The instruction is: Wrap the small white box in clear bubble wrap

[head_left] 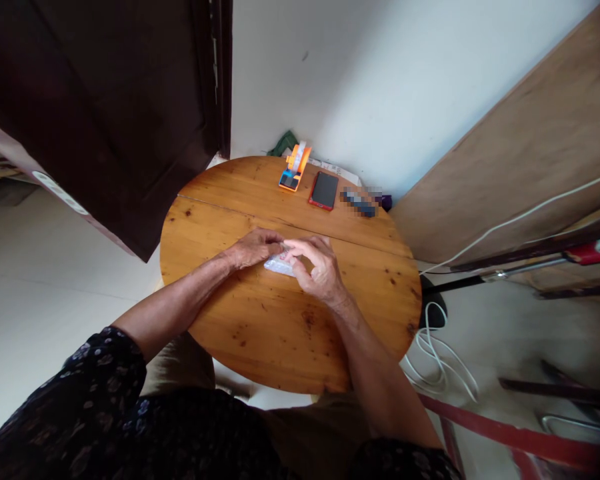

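Observation:
A small pale, translucent packet [279, 265] lies near the middle of a round wooden table [280, 333]. My left hand [253, 248] rests on its left end with fingers curled down onto it. From the right, my right hand [317, 267] pinches the packet's near edge with bent fingers. Most of the packet is hidden under both hands, so I cannot tell what it is.
At the table's far side lie an orange and blue device [294, 170], a red-cased phone [324, 191] and a blurred dark object [361, 201]. A dark door [130, 120] stands left, a wooden board [520, 160] right, white cable [437, 353] on the floor.

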Tool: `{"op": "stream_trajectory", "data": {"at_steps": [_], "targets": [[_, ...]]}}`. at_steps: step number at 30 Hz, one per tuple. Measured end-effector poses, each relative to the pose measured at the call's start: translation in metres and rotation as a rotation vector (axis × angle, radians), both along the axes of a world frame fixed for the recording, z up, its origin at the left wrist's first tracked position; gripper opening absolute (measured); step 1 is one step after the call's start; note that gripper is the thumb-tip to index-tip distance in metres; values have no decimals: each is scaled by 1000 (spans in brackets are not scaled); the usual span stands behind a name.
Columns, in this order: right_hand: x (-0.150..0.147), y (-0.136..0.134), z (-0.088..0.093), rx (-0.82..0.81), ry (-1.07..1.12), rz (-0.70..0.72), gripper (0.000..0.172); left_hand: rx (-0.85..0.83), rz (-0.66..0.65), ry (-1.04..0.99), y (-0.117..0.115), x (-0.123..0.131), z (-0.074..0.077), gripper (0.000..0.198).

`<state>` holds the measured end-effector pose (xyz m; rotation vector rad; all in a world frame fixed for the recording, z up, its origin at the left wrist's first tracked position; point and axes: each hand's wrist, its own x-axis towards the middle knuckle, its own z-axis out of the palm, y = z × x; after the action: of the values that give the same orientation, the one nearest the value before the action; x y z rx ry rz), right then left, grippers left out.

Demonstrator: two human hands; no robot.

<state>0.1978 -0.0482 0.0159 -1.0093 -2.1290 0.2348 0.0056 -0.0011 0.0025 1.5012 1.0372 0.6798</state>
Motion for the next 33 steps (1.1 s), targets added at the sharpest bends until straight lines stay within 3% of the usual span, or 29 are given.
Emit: {"op": "stream_trajectory", "data": {"at_steps": [7,15,23,33], "targets": [[9,5,-3,-60,277,-216,26,-69,11,-36,0,2,-1,24],[5,4,-7,6,129,-185,39,-75,-4,-54,-1,2,1,21],[5,6,-6,58,-64,-62,43,-94,10,-71,0,3,-1,20],[-2,1,-1,224,-317,-13,45,-69,27,-52,-1,1,1,21]]}}
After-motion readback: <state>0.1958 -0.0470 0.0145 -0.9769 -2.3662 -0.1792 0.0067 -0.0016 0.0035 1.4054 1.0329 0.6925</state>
